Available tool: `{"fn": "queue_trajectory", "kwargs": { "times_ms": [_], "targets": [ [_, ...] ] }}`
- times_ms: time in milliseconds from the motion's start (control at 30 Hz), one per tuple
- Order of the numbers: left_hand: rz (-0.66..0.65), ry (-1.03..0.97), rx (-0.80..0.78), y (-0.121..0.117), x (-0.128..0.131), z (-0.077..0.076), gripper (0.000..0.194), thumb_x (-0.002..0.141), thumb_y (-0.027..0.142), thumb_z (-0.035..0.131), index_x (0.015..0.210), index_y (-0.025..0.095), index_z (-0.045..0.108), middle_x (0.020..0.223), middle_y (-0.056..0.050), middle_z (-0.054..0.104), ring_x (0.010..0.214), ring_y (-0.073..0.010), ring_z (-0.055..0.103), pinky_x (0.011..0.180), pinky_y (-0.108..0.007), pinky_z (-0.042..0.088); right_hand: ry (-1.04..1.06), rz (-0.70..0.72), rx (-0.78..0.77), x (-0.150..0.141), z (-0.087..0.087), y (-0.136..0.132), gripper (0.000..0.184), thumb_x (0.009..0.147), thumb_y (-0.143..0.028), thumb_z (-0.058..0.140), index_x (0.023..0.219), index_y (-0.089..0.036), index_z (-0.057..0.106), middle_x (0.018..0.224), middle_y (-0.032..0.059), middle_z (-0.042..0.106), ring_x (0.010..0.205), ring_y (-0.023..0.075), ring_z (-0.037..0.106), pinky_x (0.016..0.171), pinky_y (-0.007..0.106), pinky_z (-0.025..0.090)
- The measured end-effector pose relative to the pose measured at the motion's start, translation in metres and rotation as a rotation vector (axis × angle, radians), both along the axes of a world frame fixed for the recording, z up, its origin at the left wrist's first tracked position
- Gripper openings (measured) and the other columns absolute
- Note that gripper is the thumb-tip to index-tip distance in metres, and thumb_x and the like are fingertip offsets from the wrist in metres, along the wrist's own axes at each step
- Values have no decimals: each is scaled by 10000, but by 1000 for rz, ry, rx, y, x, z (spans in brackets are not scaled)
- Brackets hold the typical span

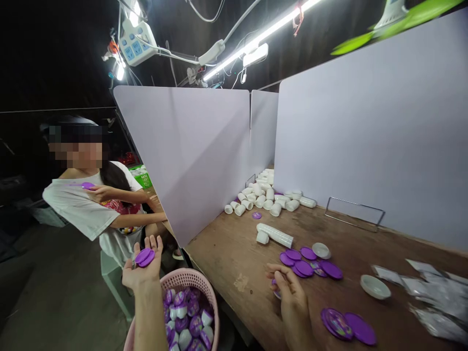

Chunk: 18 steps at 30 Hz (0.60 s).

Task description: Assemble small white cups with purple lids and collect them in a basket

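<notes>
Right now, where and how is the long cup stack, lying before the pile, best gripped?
Probably around the middle of the cup stack, from above: it lies on its side, nothing on top, while the short cup crowds its left end.

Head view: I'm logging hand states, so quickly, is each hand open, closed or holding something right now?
Left hand: open, palm up, holding flat round purple plastic lids.
Right hand: closed, fingers around a partly hidden, curved-edged purple piece.
</notes>
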<state>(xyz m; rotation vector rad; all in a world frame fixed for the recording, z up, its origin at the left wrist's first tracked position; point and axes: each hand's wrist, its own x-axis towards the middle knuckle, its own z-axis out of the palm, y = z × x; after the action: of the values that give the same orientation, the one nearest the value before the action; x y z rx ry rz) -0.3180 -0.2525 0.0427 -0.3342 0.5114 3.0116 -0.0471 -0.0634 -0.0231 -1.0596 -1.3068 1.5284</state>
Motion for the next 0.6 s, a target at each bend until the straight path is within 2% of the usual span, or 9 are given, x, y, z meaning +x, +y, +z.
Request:
{"fn": "queue_trajectory", "kwargs": {
  "times_ms": [100, 167, 267, 433, 600],
  "targets": [
    [-2, -51, 80, -1, -7, -4, 462, 850, 303, 273, 1224, 143, 493, 1131, -190, 607, 987, -278, 680, 691, -458, 597, 9, 12, 16, 1, 0, 0, 455, 687, -583, 537, 887, -192, 655, 831, 62, 654, 740, 217, 551, 668, 333, 444],
    [-28, -104, 154, -3, -12, -7, 415, 855, 287, 247, 1146, 136, 502, 988, -154, 603, 796, -227, 676, 548, -360, 570, 14, 13, 21, 1, -1, 0, 441, 693, -572, 532, 883, -192, 653, 810, 54, 644, 719, 210, 545, 656, 328, 437],
    [-105, -142, 224, -5, -16, -11, 318, 869, 240, 215, 985, 144, 496, 799, -68, 541, 604, -155, 603, 407, -205, 447, 33, 9, 14, 0, -2, -1, 429, 689, -567, 537, 865, -192, 649, 774, 42, 627, 691, 199, 539, 656, 325, 440],
    [-207, -124, 177, -5, -14, -12, 223, 863, 136, 236, 812, 178, 449, 640, 1, 479, 522, -138, 572, 366, -163, 360, 49, 12, -8, 0, -3, -1, 437, 676, -582, 546, 846, -192, 648, 704, 32, 611, 630, 187, 521, 617, 314, 437],
    [-241, -82, 111, -1, -8, -13, 212, 912, 235, 309, 751, 178, 435, 594, 23, 454, 442, -89, 494, 333, -138, 309, 76, 6, 21, -2, -6, 1, 389, 690, -553, 557, 811, -195, 648, 676, 35, 614, 626, 193, 546, 597, 309, 442]
  ]
}}
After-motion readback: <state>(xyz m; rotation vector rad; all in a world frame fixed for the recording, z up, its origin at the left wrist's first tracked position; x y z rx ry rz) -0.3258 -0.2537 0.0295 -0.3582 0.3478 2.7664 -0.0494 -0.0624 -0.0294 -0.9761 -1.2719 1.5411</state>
